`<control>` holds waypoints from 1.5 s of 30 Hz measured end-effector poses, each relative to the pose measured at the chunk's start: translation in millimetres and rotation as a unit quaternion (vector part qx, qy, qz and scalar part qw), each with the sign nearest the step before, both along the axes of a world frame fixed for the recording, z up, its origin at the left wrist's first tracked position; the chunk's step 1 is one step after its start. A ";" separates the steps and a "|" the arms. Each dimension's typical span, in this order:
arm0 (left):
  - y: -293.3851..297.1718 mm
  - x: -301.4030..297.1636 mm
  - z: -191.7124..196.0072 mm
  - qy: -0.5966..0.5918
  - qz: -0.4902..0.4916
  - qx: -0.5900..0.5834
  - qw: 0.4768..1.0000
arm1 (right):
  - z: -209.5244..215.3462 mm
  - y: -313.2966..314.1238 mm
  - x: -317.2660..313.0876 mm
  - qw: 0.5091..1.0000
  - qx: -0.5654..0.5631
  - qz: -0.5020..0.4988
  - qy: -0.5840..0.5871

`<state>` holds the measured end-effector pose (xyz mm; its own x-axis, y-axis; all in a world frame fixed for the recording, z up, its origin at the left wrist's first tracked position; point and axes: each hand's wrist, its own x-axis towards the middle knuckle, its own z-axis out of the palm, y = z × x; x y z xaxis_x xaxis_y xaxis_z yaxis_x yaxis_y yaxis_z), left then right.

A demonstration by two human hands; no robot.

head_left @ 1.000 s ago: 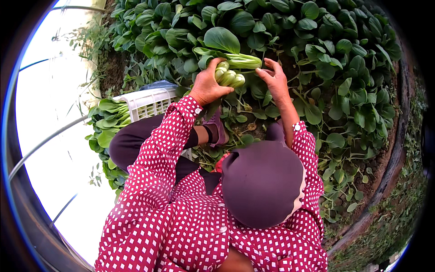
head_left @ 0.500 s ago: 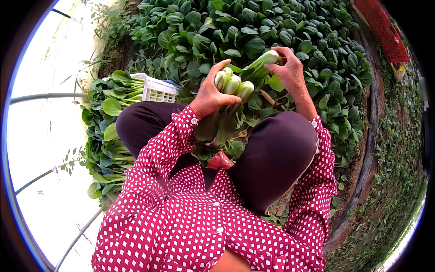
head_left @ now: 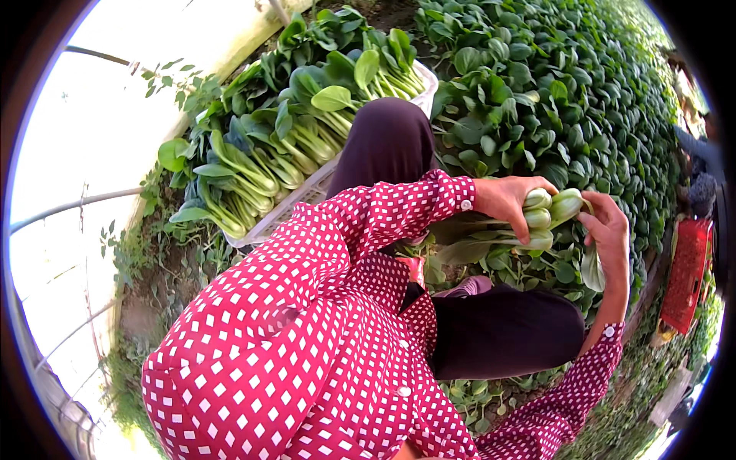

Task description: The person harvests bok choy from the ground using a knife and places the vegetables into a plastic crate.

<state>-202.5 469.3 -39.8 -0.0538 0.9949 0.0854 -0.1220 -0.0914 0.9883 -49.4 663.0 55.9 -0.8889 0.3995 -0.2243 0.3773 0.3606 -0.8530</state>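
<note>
My left hand (head_left: pixel 507 201) is closed around a small bunch of bok choy (head_left: pixel 539 220), pale bases pointing right and leaves trailing left toward my knees. One thicker bok choy (head_left: pixel 566 205) lies at the right side of the bunch, its base close to my right fingers. With bent fingers, my right hand (head_left: pixel 610 231) pinches a bok choy leaf (head_left: pixel 592 268) that hangs below it by a thin stem. Whether this leaf is still joined to the plant cannot be made out.
To my left, a white plastic crate (head_left: pixel 291 201) holds rows of bok choy (head_left: pixel 253 172). A dense bed of growing bok choy (head_left: pixel 567 107) spreads ahead and right. At far right are a red crate (head_left: pixel 685 276) and a person's blue sleeve (head_left: pixel 699 146). Pale plastic sheeting (head_left: pixel 69 146) rises at left.
My view has turned left, bringing more of the white crate into sight. The bok choy from my right hand now sits with the bunch, and a leaf dangles from my right fingers.
</note>
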 end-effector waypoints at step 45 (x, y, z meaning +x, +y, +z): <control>-100.8 -105.9 169.7 0.214 0.518 0.281 0.779 | 138.9 -103.4 -163.9 0.972 -0.014 0.074 0.223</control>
<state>-308.4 368.5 129.9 -0.6491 0.2353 0.7234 0.6356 -0.3547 0.6857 -213.3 559.5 194.8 -0.9475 0.2587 0.1881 -0.0875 0.3562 -0.9303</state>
